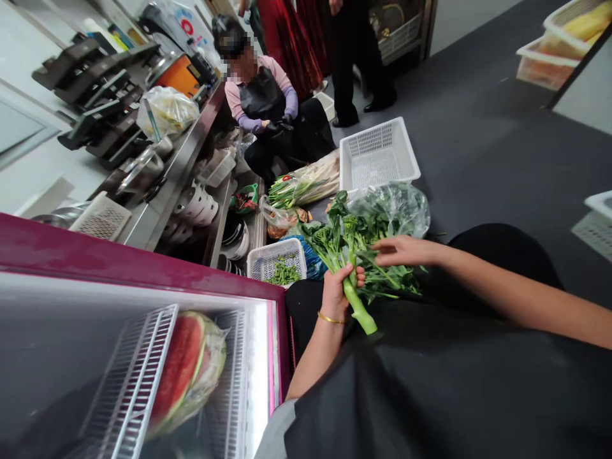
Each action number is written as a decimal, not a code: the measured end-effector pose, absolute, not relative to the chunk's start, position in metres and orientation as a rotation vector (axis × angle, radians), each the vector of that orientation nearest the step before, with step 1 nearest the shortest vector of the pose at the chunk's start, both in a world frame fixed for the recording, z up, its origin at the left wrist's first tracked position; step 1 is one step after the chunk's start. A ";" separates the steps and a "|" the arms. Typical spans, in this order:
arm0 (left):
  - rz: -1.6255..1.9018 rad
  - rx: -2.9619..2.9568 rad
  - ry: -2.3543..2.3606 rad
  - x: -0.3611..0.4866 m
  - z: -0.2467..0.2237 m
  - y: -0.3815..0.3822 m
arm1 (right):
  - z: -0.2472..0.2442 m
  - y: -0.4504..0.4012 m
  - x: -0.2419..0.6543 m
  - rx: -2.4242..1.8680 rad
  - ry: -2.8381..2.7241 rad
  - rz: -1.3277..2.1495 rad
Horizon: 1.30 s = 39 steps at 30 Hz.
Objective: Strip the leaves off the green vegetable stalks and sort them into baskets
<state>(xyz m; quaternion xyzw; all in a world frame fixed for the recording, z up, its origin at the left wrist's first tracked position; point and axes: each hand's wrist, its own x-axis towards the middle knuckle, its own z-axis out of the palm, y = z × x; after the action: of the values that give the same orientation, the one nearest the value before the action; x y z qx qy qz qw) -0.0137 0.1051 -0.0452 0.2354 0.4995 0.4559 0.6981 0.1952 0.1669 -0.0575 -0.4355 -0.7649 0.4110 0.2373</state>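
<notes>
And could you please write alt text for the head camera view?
The left hand grips a thick green stalk; the right hand hovers by leafy greens. Beyond are a white basket and a seated co-worker in dark gloves.

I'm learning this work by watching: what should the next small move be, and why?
Perhaps close the right hand on one of the leaves near the top of the green stalk and pull gently. The left hand grips the stalk below its leafy top, and the right hand is close beside it; whether it pinches anything is unclear.
</notes>
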 end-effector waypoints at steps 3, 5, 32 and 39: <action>1.041 0.578 1.143 -0.004 -0.044 0.105 | -0.034 0.178 0.168 -1.241 -1.955 1.113; 1.086 0.559 1.177 -0.001 -0.045 0.107 | -0.030 0.166 0.149 -1.279 -1.935 0.972; 0.809 0.422 1.006 -0.014 -0.047 0.105 | -0.038 0.181 0.158 -1.080 -1.406 1.519; 1.168 0.490 1.236 -0.006 -0.046 0.107 | -0.056 0.121 0.154 -0.904 -2.295 0.555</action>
<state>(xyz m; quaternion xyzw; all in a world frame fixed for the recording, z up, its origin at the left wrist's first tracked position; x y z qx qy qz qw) -0.0057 0.1074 -0.0458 0.2142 0.5404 0.5106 0.6335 0.1542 0.1208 -0.0557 -0.3410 -0.8654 0.2093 0.3017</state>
